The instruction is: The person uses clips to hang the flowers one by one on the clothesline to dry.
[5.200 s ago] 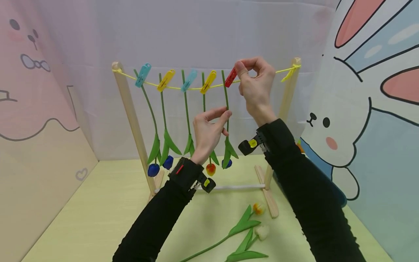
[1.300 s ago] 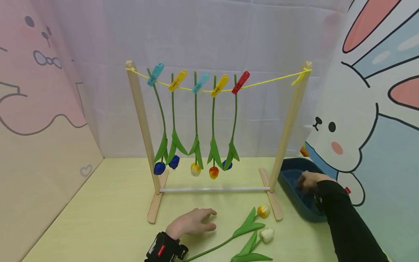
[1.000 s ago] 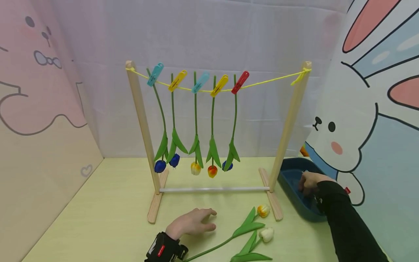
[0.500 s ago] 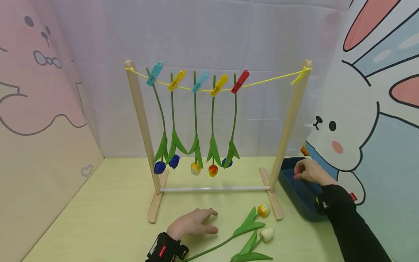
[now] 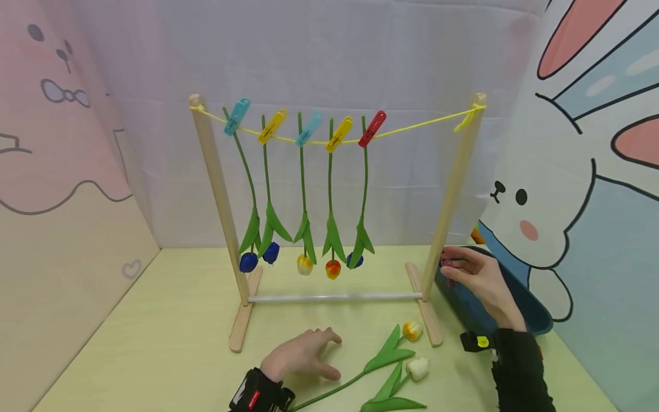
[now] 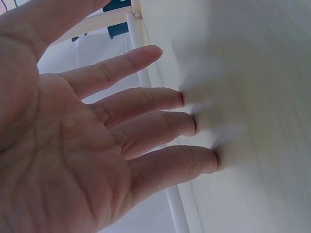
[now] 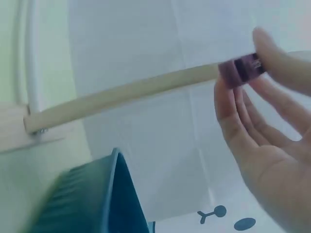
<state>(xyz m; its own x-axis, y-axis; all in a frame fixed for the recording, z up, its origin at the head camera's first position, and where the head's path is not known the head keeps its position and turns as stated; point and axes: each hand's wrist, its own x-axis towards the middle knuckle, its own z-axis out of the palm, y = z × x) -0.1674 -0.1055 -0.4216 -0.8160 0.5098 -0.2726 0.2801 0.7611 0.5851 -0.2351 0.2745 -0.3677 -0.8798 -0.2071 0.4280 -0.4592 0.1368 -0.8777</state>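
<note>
- Resting flat at the near edge of the pale green surface, the left hand has its fingers straight and spread, fingertips pressed down, holding nothing.
- Just right of it lie two loose artificial tulips with green felt leaves, one orange-yellow, one white, stems pointing near-left.
- Farther right, the right hand pinches a small purple plastic clothespin between thumb and fingertips, above the near-left rim of the dark blue plastic tray.
- Behind stands the wooden drying rack with a yellow string; five clipped tulips hang head-down from its left and middle stretch.
- Risk, as I judge it: the pinch is shallow, so the clothespin could slip and drop into the tray; the right post is close to that hand, and a knock could rock the rack and set the hung flowers swinging.
- Room: the string's right stretch is bare, and open surface lies between the rack's feet and the left hand; the cartoon walls close in on both sides.
</note>
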